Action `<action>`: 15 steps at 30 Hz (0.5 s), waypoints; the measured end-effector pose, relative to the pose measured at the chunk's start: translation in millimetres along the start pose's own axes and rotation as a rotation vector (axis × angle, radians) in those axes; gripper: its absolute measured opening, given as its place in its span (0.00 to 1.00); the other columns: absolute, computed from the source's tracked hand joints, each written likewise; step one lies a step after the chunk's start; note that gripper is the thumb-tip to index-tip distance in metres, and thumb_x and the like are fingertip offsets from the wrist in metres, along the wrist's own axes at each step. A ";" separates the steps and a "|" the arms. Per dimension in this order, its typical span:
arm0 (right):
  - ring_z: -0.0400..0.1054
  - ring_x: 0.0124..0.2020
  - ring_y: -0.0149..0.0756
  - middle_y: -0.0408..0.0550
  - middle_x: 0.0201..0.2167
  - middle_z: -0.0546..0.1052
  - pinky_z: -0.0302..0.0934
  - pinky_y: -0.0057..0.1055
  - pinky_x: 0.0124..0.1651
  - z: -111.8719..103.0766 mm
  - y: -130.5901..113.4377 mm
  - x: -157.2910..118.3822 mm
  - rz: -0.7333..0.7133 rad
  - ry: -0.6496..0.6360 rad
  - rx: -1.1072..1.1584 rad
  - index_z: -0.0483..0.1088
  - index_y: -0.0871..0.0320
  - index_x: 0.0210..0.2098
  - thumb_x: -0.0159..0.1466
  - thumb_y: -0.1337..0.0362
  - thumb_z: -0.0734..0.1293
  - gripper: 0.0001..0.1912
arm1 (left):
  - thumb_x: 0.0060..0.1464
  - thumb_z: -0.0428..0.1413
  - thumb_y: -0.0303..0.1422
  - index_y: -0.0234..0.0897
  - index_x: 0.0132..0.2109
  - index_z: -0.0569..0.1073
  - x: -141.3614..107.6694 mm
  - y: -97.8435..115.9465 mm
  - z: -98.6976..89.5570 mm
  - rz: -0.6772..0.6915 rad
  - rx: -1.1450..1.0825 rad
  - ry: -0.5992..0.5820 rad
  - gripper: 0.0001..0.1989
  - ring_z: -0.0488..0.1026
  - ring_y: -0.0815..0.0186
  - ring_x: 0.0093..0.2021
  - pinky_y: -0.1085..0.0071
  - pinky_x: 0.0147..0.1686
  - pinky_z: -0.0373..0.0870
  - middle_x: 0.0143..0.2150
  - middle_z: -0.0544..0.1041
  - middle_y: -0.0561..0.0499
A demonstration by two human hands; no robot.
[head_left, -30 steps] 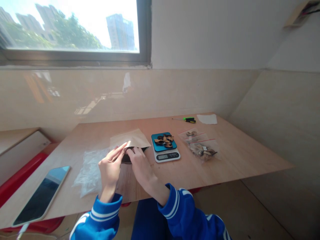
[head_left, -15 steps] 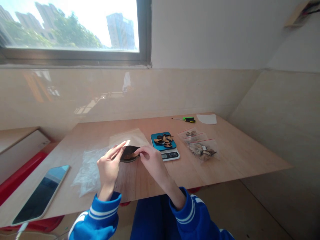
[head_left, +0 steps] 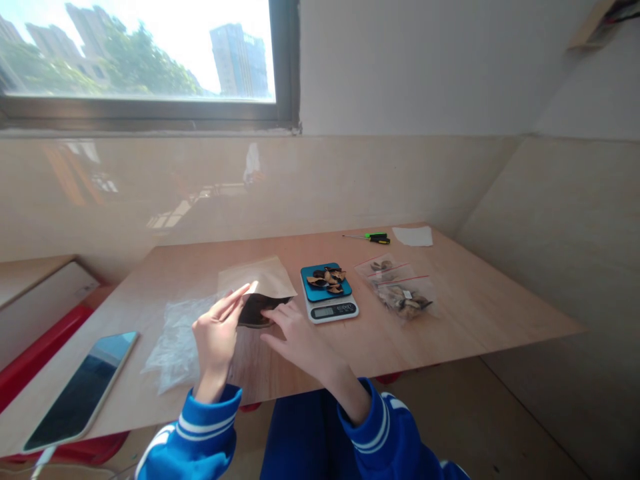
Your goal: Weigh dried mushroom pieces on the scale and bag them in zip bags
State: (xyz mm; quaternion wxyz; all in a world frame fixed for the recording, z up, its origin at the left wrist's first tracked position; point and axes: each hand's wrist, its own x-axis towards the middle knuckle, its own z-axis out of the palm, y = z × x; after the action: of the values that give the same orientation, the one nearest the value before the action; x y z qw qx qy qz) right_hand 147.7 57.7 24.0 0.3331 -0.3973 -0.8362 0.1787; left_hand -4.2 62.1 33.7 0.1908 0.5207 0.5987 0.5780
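Left hand [head_left: 217, 333] first: it's closed in a pinch on the left edge of a brown paper pouch [head_left: 273, 277], which is held just left of the kitchen scale [head_left: 345, 317], with its dark mouth gaping toward the camera. Right hand [head_left: 303, 340] is kept loosely open, thumb spread away, with fingers put at the right side of that mouth; whether anything is touched inside can't be told.

As for the rest, left to right: a phone [head_left: 83, 387] is laid face up near the surface's front edge, well left of the scale, with a white cable [head_left: 45, 459] plugged in. Between phone and pouch, also left of the scale, some crumpled clear plastic [head_left: 175, 347] is spread out. The scale itself is set on the wooden surface [head_left: 475, 300], its blue plate [head_left: 311, 294] loaded with curled tan-and-dark pieces [head_left: 326, 279]; the display's too small to be read. Behind and right of the scale, green and yellow-black handled tools [head_left: 377, 239] are placed, with white paper [head_left: 414, 236] farther right. Closer in, right of the scale, red-lined clear bags [head_left: 406, 300] are overlapped, brownish pieces [head_left: 407, 305] visible inside.
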 end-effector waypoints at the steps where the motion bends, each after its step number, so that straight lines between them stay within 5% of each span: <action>1: 0.65 0.51 0.42 0.51 0.44 0.75 0.62 0.39 0.55 1.5 -0.4 -0.7 -0.009 -0.012 -0.036 0.73 0.59 0.47 0.64 0.65 0.66 0.12 | 0.52 0.58 0.35 0.39 0.44 0.81 0.1 -0.4 -0.2 0.000 0.001 0.001 0.13 0.76 0.57 0.51 0.64 0.51 0.74 0.44 0.82 0.49; 10: 0.69 0.49 0.43 0.56 0.44 0.76 0.68 0.38 0.50 3.1 -11.8 15.6 -0.017 -0.051 -0.301 0.71 0.65 0.48 0.66 0.77 0.57 0.16 | 0.52 0.58 0.33 0.41 0.43 0.81 -3.6 -5.4 5.3 0.034 0.036 -0.007 0.12 0.75 0.58 0.53 0.65 0.53 0.72 0.45 0.81 0.50; 15: 0.75 0.37 0.50 0.64 0.36 0.79 0.71 0.42 0.37 19.5 -12.5 45.9 0.081 -0.170 -0.382 0.73 0.71 0.41 0.62 0.82 0.57 0.15 | 0.52 0.60 0.35 0.44 0.43 0.81 -9.6 -7.5 11.6 0.014 0.048 -0.005 0.11 0.73 0.59 0.55 0.66 0.54 0.70 0.47 0.81 0.51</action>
State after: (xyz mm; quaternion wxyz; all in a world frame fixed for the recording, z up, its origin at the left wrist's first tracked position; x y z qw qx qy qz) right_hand 106.0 85.2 36.1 0.1725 -0.4699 -0.8634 0.0633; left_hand 6.2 61.3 20.4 0.1758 0.5307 0.6083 0.5633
